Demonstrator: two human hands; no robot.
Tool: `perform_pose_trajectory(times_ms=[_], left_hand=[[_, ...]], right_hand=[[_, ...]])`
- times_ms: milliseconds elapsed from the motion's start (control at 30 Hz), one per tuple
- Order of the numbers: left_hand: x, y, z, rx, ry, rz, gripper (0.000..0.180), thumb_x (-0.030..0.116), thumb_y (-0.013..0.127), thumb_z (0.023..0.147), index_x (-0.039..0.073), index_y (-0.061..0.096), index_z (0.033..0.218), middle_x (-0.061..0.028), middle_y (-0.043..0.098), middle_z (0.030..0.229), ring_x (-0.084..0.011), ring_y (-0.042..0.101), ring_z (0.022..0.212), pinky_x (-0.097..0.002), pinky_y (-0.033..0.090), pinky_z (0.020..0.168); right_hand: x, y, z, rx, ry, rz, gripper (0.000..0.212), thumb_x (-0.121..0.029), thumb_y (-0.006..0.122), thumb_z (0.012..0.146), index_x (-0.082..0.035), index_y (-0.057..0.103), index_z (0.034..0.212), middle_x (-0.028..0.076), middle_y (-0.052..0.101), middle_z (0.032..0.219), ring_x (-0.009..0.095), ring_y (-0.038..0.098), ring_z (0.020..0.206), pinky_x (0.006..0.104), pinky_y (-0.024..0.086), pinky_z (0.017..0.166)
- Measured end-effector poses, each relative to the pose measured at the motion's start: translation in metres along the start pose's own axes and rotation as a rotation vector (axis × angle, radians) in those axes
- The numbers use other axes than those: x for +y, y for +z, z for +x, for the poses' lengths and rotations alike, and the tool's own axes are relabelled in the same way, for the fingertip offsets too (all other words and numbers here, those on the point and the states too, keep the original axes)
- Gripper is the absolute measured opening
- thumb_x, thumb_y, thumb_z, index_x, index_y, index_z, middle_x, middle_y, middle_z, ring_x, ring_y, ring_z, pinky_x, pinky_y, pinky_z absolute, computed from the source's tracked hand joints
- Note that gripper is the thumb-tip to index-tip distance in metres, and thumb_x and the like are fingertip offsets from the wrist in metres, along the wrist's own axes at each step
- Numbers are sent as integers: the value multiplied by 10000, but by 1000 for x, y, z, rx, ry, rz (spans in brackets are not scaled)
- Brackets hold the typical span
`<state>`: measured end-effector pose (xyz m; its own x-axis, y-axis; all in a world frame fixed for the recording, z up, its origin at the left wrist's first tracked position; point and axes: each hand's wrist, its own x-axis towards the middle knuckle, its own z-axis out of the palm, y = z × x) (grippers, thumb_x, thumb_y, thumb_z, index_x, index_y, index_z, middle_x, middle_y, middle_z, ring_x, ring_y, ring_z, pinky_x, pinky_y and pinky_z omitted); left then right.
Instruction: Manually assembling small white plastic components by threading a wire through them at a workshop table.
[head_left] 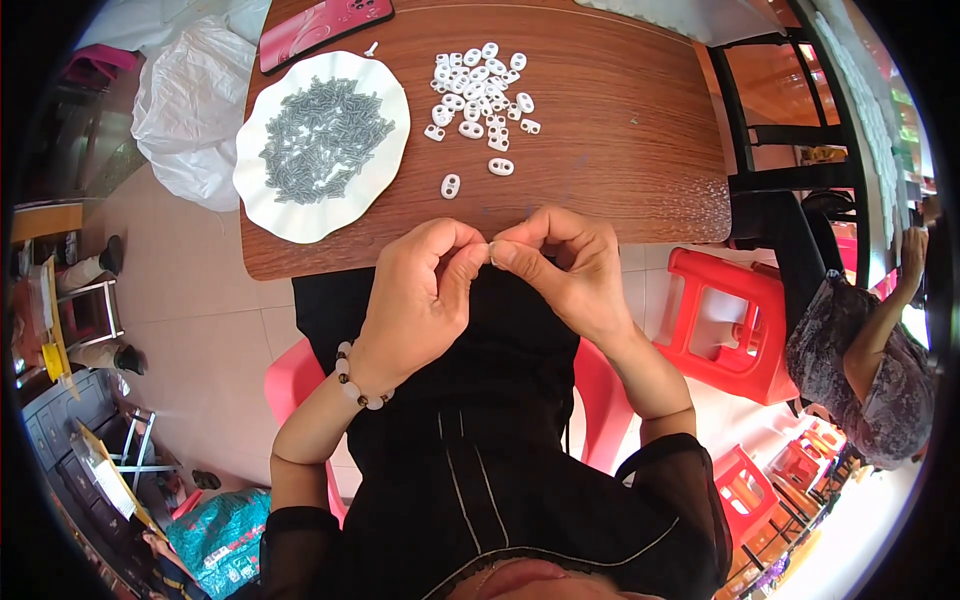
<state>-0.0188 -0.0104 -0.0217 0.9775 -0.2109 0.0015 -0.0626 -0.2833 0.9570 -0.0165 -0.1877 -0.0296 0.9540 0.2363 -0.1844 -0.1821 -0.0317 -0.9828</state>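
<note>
My left hand (425, 290) and my right hand (570, 265) meet fingertip to fingertip just off the table's near edge. Each pinches with thumb and forefinger. Between the tips shows a tiny pale bit (491, 253), mostly covered by the fingers, too small to name. Ahead of them lie two loose white two-hole cord locks, one upright oval (451, 186) and one lying sideways (500, 167). Farther back is a loose pile of similar white cord locks (480, 85). At the left, a white scalloped plate (265, 215) holds a heap of small grey metal springs (325, 140).
A pink phone (325, 28) and a small white piece (371, 49) lie on the brown wooden table (620, 150) at the back left. White plastic bags (190, 110) hang beside it. A red stool (725, 325) stands at the right, near another person (865, 360).
</note>
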Motion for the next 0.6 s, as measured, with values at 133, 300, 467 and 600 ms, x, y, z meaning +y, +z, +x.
perform_pose_trajectory(times_ms=[133,300,467,600], left_hand=[[-4,-1,-1,-26,5,3,164,103,595,928,-40,588,849,-42,591,718,-80,520,623,-224,432,576],[-5,-3,2,-40,-56,-137,244,176,515,985,-27,628,913,-21,602,747,-56,496,642,-194,410,585],[-1,-8,1,-15,-159,-198,266,189,484,1000,-21,639,946,-23,609,775,-50,478,655,-184,393,590],[-4,-8,2,30,-123,-190,201,134,505,982,-19,635,966,-15,612,772,-42,480,657,-184,391,584]], right_hand=[[0,0,0,15,-4,-24,72,-40,683,865,25,656,881,58,674,845,94,623,806,236,506,750],[2,-2,1,49,6,78,71,-50,676,873,18,657,879,56,676,836,91,620,786,232,500,747],[1,-3,2,81,6,158,70,-59,679,873,8,658,876,49,674,826,83,612,766,222,492,739],[0,-6,3,99,13,184,71,-60,683,870,6,659,878,45,671,819,79,610,762,217,488,732]])
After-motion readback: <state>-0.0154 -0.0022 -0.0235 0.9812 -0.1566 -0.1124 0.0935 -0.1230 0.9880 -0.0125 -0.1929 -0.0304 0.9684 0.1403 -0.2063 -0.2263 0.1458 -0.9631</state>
